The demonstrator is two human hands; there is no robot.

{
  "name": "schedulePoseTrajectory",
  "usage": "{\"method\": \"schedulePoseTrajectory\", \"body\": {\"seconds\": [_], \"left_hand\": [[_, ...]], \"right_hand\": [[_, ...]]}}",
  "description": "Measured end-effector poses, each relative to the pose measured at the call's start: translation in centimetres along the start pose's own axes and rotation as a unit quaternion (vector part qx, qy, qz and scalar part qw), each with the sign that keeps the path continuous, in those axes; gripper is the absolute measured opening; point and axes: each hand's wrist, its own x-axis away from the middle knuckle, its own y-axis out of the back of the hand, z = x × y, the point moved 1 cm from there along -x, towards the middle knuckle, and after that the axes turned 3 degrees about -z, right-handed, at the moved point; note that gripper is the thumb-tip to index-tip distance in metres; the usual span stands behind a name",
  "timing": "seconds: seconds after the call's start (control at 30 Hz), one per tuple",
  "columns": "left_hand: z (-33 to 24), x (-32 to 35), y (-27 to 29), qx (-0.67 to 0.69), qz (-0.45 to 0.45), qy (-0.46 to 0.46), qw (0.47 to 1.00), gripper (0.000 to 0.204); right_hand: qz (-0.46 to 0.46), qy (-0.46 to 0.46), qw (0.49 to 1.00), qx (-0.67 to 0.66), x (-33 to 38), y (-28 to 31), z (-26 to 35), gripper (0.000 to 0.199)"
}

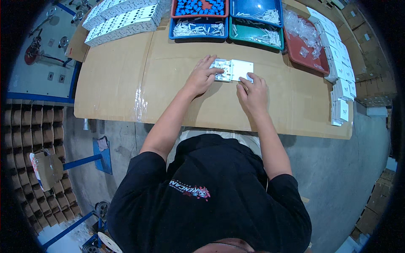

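A small white case (223, 76) lies open like a book on the cardboard-covered table. Small parts sit in its left half; they are too small to make out. The right half is a plain flat white panel (242, 67). My left hand (201, 78) is at the case's left side, fingers apart, with one fingertip reaching over the parts. Beside the panel's lower right corner rests my right hand (255, 90), its fingers apart and slightly bent, fingertips touching or very near the edge. Neither hand visibly grips anything.
At the back stand a red tray of blue pieces (200, 7), a blue tray of white pieces (199, 28) and a green tray (256, 36). A red tray (310, 55) holds clear plastic bags. White boxes are stacked at the far left (122, 25) and right edge (341, 63).
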Motion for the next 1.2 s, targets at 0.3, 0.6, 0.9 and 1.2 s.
{"method": "schedulePoseTrajectory", "body": {"seconds": [0.3,0.6,0.9,1.2], "left_hand": [[0.7,-0.1,-0.4,0.008,-0.011,-0.004,1.0,0.041],[-0.4,-0.2,0.3,0.001,-0.016,-0.024,1.0,0.034],[-0.8,0.0,0.3,-0.012,-0.011,-0.01,1.0,0.032],[-0.9,-0.3,0.4,-0.017,-0.008,-0.014,1.0,0.033]], "right_hand": [[-0.015,-0.008,0.999,-0.037,0.0,-0.3,-0.3,0.018],[-0.003,-0.017,0.999,-0.051,-0.1,0.4,-0.1,0.016],[0.002,-0.027,0.998,-0.05,0.0,0.2,-0.2,0.016],[-0.003,-0.009,0.999,-0.05,-0.3,0.3,-0.5,0.016]]}}
